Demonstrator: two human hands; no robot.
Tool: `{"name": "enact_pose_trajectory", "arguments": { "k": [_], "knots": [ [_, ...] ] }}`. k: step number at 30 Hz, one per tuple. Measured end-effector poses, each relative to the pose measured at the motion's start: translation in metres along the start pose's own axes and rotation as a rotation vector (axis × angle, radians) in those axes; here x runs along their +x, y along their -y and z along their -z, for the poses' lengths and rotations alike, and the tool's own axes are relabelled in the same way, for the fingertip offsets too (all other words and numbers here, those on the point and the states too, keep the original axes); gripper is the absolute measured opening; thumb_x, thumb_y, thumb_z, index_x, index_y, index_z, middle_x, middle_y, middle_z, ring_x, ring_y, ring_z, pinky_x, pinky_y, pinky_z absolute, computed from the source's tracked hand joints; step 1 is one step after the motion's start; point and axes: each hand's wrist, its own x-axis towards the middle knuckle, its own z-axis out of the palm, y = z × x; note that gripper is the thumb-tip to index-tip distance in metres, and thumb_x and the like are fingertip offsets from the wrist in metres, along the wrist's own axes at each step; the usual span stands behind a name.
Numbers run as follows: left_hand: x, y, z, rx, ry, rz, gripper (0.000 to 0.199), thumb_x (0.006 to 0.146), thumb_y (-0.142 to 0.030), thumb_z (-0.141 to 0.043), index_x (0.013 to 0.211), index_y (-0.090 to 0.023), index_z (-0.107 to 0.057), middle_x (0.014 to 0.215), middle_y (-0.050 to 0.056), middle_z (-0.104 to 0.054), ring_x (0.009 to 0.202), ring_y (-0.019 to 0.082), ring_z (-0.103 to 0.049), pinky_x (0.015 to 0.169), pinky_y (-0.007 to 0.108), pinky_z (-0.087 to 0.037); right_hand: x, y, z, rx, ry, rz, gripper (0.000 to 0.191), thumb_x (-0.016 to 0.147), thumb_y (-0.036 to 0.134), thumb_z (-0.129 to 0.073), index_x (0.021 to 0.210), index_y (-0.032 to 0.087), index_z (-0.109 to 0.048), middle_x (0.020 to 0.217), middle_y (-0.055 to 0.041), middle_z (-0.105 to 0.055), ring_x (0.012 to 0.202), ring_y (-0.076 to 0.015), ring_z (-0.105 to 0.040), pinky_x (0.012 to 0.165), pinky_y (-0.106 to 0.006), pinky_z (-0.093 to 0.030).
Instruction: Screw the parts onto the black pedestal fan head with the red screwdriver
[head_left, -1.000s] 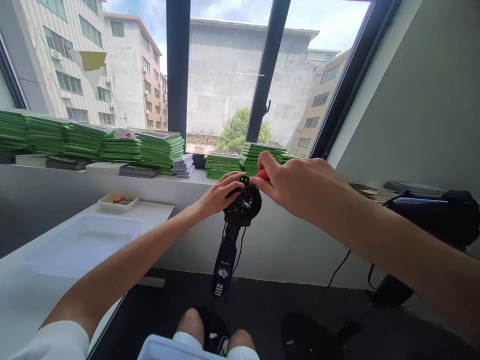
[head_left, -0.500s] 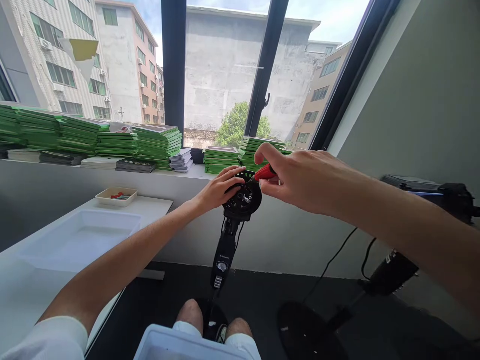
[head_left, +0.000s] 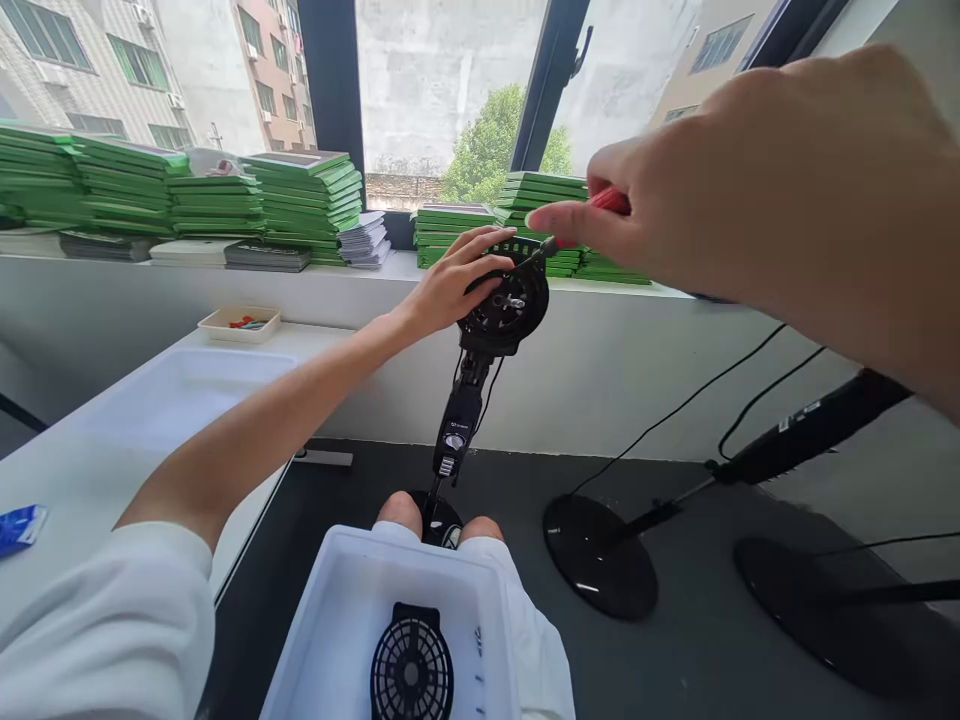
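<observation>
A black stand fan's round motor head [head_left: 517,305] faces up on its pole, its grille off and a metal shaft showing at the centre. My left hand [head_left: 457,275] grips the head's upper left rim, fingers closed over the edge. In my right hand [head_left: 720,190] is a screwdriver with a red handle [head_left: 611,201]; its dark shaft points down-left to the head's top edge near my left fingertips. Whether the tip touches a screw is too small to tell. A black round slotted cover [head_left: 411,668] lies in the white bin [head_left: 341,600] on my lap.
Green-edged stacks of booklets [head_left: 307,205] line the windowsill. On the white table [head_left: 322,340] at left are a small tray [head_left: 240,325], a translucent bin [head_left: 180,390] and a blue packet [head_left: 21,528]. Fan bases [head_left: 600,555] and cords occupy the floor at right.
My right hand has lifted up and away to the right with the screwdriver. The left hand stays on the fan head. The view has tilted down, bringing the lap bin's cover into sight.
</observation>
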Motion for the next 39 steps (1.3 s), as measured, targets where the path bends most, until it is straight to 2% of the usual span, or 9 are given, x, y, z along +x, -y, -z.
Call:
{"name": "enact_pose_trajectory", "arguments": {
  "k": [5, 9, 13, 16, 21, 25, 30, 34, 39],
  "knots": [
    [-0.001, -0.001, -0.001, -0.003, 0.011, -0.002, 0.035, 0.104, -0.043, -0.034, 0.124, -0.026, -0.057, 0.15, 0.007, -0.052, 0.145, 0.026, -0.042, 0.12, 0.057, -0.036, -0.002, 0.002, 0.003, 0.048, -0.021, 0.036, 0.061, 0.098, 0.059, -0.035, 0.134, 0.013, -0.05, 0.074, -0.0098, -0.069, 0.073, -0.0273, -0.07, 0.057, -0.034, -0.034],
    [-0.001, 0.002, -0.002, -0.02, 0.022, -0.009, 0.035, 0.104, -0.045, -0.034, 0.124, -0.028, -0.057, 0.152, 0.006, -0.05, 0.145, 0.026, -0.04, 0.121, 0.057, -0.033, -0.002, 0.001, -0.002, 0.038, -0.039, -0.018, 0.066, 0.097, 0.066, -0.024, 0.105, 0.015, -0.065, 0.078, -0.0139, -0.068, 0.084, -0.033, -0.07, 0.061, -0.039, -0.037],
    [0.0, 0.002, -0.002, -0.018, 0.03, 0.01, 0.034, 0.104, -0.044, -0.035, 0.123, -0.028, -0.059, 0.151, 0.004, -0.051, 0.144, 0.027, -0.041, 0.121, 0.058, -0.034, 0.0, -0.004, -0.006, 0.192, -0.059, 0.077, 0.057, 0.094, 0.057, -0.042, 0.131, 0.015, -0.051, 0.074, -0.0082, -0.069, 0.074, -0.0256, -0.068, 0.062, -0.039, -0.037],
    [0.001, -0.002, -0.002, -0.005, 0.013, 0.032, 0.031, 0.103, -0.04, -0.039, 0.122, -0.028, -0.061, 0.148, 0.005, -0.054, 0.143, 0.028, -0.044, 0.119, 0.059, -0.038, -0.001, -0.003, -0.003, 0.05, -0.052, 0.047, 0.067, 0.097, 0.064, -0.023, 0.11, 0.012, -0.063, 0.083, -0.0187, -0.069, 0.088, -0.0357, -0.069, 0.061, -0.041, -0.033],
    [0.003, -0.018, 0.0, 0.015, -0.044, 0.019, 0.025, 0.102, -0.031, -0.045, 0.119, -0.023, -0.062, 0.144, 0.01, -0.057, 0.14, 0.027, -0.047, 0.115, 0.056, -0.045, -0.005, 0.001, 0.001, 0.244, 0.031, 0.107, 0.054, 0.097, 0.053, -0.042, 0.133, 0.014, -0.049, 0.068, -0.0042, -0.064, 0.064, -0.0194, -0.063, 0.062, -0.033, -0.035],
    [0.001, -0.027, -0.001, 0.01, -0.073, 0.026, 0.023, 0.101, -0.027, -0.049, 0.119, -0.022, -0.061, 0.142, 0.012, -0.059, 0.139, 0.026, -0.048, 0.112, 0.053, -0.049, -0.01, -0.001, 0.001, 0.238, -0.051, 0.022, 0.049, 0.1, 0.049, -0.033, 0.117, 0.013, -0.061, 0.07, -0.0107, -0.065, 0.068, -0.0239, -0.062, 0.064, -0.035, -0.037],
    [-0.001, -0.029, -0.004, 0.013, -0.098, 0.013, 0.021, 0.1, -0.025, -0.051, 0.116, -0.022, -0.063, 0.143, 0.012, -0.059, 0.138, 0.027, -0.049, 0.11, 0.056, -0.051, -0.012, -0.007, 0.0, 0.297, 0.003, 0.088, 0.046, 0.099, 0.046, -0.036, 0.128, 0.014, -0.053, 0.062, -0.0068, -0.061, 0.054, -0.0186, -0.052, 0.056, -0.032, -0.032],
    [0.001, -0.033, -0.002, 0.012, -0.105, 0.013, 0.022, 0.099, -0.023, -0.052, 0.119, -0.021, -0.061, 0.142, 0.012, -0.06, 0.138, 0.026, -0.05, 0.11, 0.053, -0.052, -0.01, -0.01, -0.002, 0.313, -0.023, 0.078, 0.045, 0.099, 0.05, -0.034, 0.104, 0.016, -0.063, 0.059, -0.0059, -0.058, 0.053, -0.0161, -0.05, 0.055, -0.031, -0.03],
    [0.003, -0.032, -0.002, 0.006, -0.09, 0.0, 0.021, 0.099, -0.024, -0.052, 0.117, -0.02, -0.061, 0.141, 0.014, -0.06, 0.137, 0.027, -0.05, 0.11, 0.053, -0.051, -0.01, -0.009, -0.003, 0.268, -0.02, 0.132, 0.045, 0.099, 0.045, -0.034, 0.123, 0.013, -0.055, 0.058, -0.006, -0.061, 0.05, -0.017, -0.051, 0.052, -0.03, -0.029]
  ]
}}
